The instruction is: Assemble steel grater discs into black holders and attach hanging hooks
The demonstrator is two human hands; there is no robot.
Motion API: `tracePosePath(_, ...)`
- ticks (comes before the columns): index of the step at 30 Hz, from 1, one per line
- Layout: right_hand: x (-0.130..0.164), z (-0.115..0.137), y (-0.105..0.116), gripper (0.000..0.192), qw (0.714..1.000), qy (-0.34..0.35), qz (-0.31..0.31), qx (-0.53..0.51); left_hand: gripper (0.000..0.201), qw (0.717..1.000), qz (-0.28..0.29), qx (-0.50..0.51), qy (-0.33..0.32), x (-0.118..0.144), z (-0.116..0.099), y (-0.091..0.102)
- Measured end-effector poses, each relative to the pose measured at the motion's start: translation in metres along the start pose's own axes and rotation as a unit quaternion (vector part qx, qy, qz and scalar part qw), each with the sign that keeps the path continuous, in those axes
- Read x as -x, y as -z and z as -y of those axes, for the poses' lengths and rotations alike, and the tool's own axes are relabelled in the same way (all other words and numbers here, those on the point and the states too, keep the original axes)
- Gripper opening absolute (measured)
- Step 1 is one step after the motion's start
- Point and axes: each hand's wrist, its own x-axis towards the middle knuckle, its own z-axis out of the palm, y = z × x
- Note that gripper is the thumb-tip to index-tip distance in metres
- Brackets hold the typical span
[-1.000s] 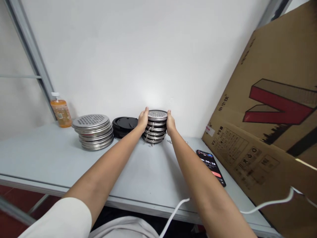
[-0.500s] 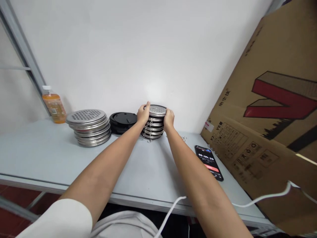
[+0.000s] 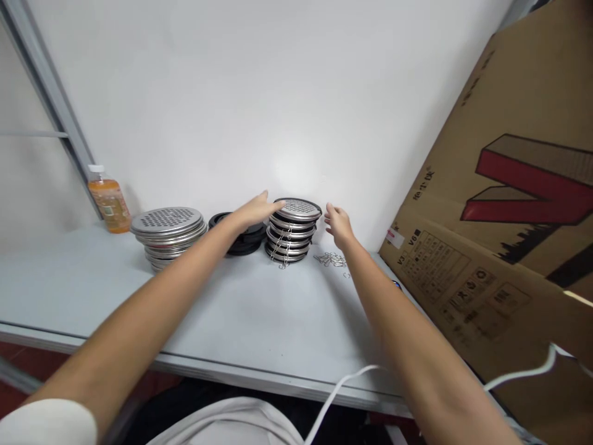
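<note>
While both hands hover on either side of it, the small stack of perforated steel discs (image 3: 293, 230) stands near the back edge of the table (image 3: 241, 315), against the white wall (image 3: 259, 93). The left hand (image 3: 252, 210) is flat and open, fingers stretched toward the stack's top rim and just beside it, holding nothing; whether a fingertip touches the rim cannot be told. The right hand (image 3: 339, 224) is also open, fingers loosely spread, a little apart from the stack on its right side, empty.

These discs look like thin stiff metal, light singly but likely weighty as a pile, with smooth rims that could slide over one another. Thin chains (image 3: 280, 246) hang down the front of the pile and may snag or rattle. A grip on opposite edges of the lower discs, palms pressing in, would probably keep the pile together better than a hold at the top disc alone.

Just left of the pile lie black round lids (image 3: 241, 238), partly hidden by the left forearm, and farther left a wider stack of larger perforated discs (image 3: 167, 233). An orange drink bottle (image 3: 107, 201) stands toward the back left corner. Loose small metal clips (image 3: 330, 259) lie right of the pile, and a big cardboard box (image 3: 500, 235) leans along the right edge
</note>
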Motion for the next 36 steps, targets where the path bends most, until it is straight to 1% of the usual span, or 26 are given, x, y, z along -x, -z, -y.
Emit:
tracePosePath(1, 0.001, -0.002, 0.011, 0.059, 0.997, -0.01, 0.039, 0.062, 0.058, 0.996, 0.073, -0.042, -0.019, 0.009, -0.005, 0.018)
tracePosePath(2, 0.002, -0.004, 0.022, 0.058, 0.993, -0.021, 0.066, 0.094, 0.05, 0.988, 0.124, -0.079, -0.052, 0.019, -0.008, 0.036)
tracePosePath(3, 0.003, -0.007, 0.031, 0.055, 0.988, -0.032, 0.089, 0.12, 0.043, 0.978, 0.154, -0.113, -0.079, 0.028, -0.009, 0.052)
tracePosePath(4, 0.005, -0.011, 0.037, 0.052, 0.981, -0.04, 0.114, 0.151, 0.038, 0.974, 0.154, -0.139, -0.091, 0.037, -0.008, 0.064)
tracePosePath(5, 0.008, -0.016, 0.042, 0.048, 0.973, -0.045, 0.137, 0.181, 0.036, 0.974, 0.129, -0.16, -0.092, 0.045, -0.004, 0.072)
tracePosePath(6, 0.011, -0.021, 0.043, 0.046, 0.963, -0.044, 0.157, 0.215, 0.034, 0.973, 0.102, -0.186, -0.087, 0.051, 0.003, 0.075)
tracePosePath(7, 0.014, -0.027, 0.042, 0.046, 0.952, -0.038, 0.174, 0.249, 0.034, 0.966, 0.093, -0.225, -0.088, 0.055, 0.011, 0.073)
tracePosePath(8, 0.018, -0.033, 0.038, 0.049, 0.94, -0.028, 0.187, 0.283, 0.036, 0.95, 0.108, -0.276, -0.099, 0.057, 0.02, 0.068)
tracePosePath(9, 0.022, -0.04, 0.034, 0.054, 0.929, -0.016, 0.201, 0.311, 0.04, 0.928, 0.13, -0.325, -0.124, 0.058, 0.028, 0.06)
tracePosePath(10, 0.026, -0.046, 0.028, 0.06, 0.917, -0.005, 0.218, 0.336, 0.045, 0.909, 0.138, -0.366, -0.142, 0.057, 0.037, 0.05)
tracePosePath(11, 0.03, -0.053, 0.023, 0.065, 0.904, 0.005, 0.232, 0.359, 0.05, 0.892, 0.129, -0.407, -0.152, 0.055, 0.044, 0.039)
tracePosePath(13, 0.037, -0.064, 0.014, 0.066, 0.88, 0.024, 0.248, 0.404, 0.055, 0.858, 0.103, -0.473, -0.172, 0.05, 0.056, 0.021)
tracePosePath(14, 0.039, -0.069, 0.012, 0.063, 0.87, 0.032, 0.252, 0.423, 0.054, 0.845, 0.092, -0.497, -0.173, 0.047, 0.061, 0.014)
tracePosePath(16, 0.041, -0.075, 0.01, 0.057, 0.854, 0.048, 0.254, 0.452, 0.054, 0.827, 0.083, -0.533, -0.157, 0.042, 0.07, 0.008)
tracePosePath(19, 0.04, -0.078, 0.013, 0.048, 0.84, 0.07, 0.255, 0.473, 0.056, 0.818, 0.084, -0.552, -0.136, 0.037, 0.083, 0.011)
tracePosePath(24, 0.04, -0.076, 0.018, 0.044, 0.835, 0.087, 0.232, 0.491, 0.058, 0.824, 0.088, -0.541, -0.144, 0.035, 0.093, 0.02)
tracePosePath(27, 0.042, -0.075, 0.021, 0.045, 0.835, 0.074, 0.211, 0.503, 0.057, 0.82, 0.083, -0.549, -0.137, 0.034, 0.092, 0.02)
tracePosePath(30, 0.042, -0.074, 0.025, 0.044, 0.833, 0.055, 0.195, 0.515, 0.054, 0.817, 0.068, -0.558, -0.129, 0.034, 0.087, 0.014)
tracePosePath(33, 0.04, -0.075, 0.029, 0.044, 0.834, 0.045, 0.185, 0.518, 0.055, 0.81, 0.059, -0.561, -0.16, 0.035, 0.083, 0.007)
tracePosePath(35, 0.038, -0.076, 0.029, 0.049, 0.838, 0.06, 0.187, 0.509, 0.061, 0.803, 0.066, -0.564, -0.182, 0.035, 0.081, 0.002)
tracePosePath(36, 0.038, -0.077, 0.027, 0.051, 0.84, 0.075, 0.192, 0.501, 0.064, 0.801, 0.07, -0.567, -0.181, 0.034, 0.081, 0.0)
